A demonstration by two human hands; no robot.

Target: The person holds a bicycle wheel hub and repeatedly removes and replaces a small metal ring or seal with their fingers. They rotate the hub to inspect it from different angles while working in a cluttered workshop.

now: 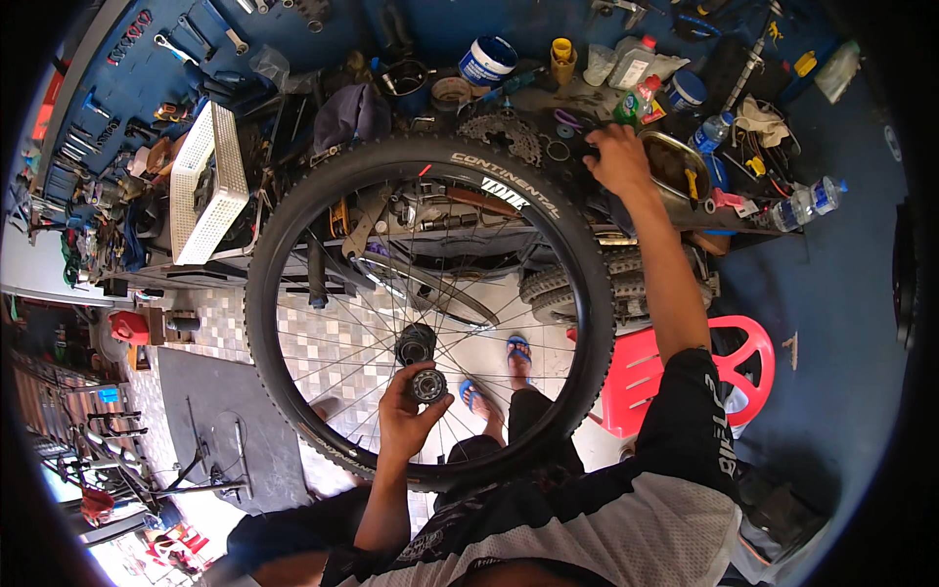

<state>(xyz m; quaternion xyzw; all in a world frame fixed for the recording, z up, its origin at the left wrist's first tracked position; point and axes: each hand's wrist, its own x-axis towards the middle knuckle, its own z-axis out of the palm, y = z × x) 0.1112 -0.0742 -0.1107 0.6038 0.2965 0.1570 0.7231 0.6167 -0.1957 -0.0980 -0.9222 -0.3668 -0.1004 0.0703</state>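
My left hand (413,416) pinches a freehub body (428,386), a short dark metal cylinder whose round end shows a ring and a central hole. It is just below the wheel's hub (416,342). The bicycle wheel (587,362), with a black knobby tyre and thin spokes, stands upright before me against the workbench. My right hand (621,161) is stretched over the bench top with fingers bent and apart, beside a metal tray. Just left of its fingertips lie a thin ring (558,150) and a purple-handled tool (567,119). What lies under the fingers is hidden.
A large cassette (501,137) lies on the cluttered bench behind the wheel. Bottles, tubs and the oval metal tray (675,166) crowd its right side. A white perforated basket (210,186) stands left. A red plastic chair (748,367) is at my right, near spare tyres (626,284).
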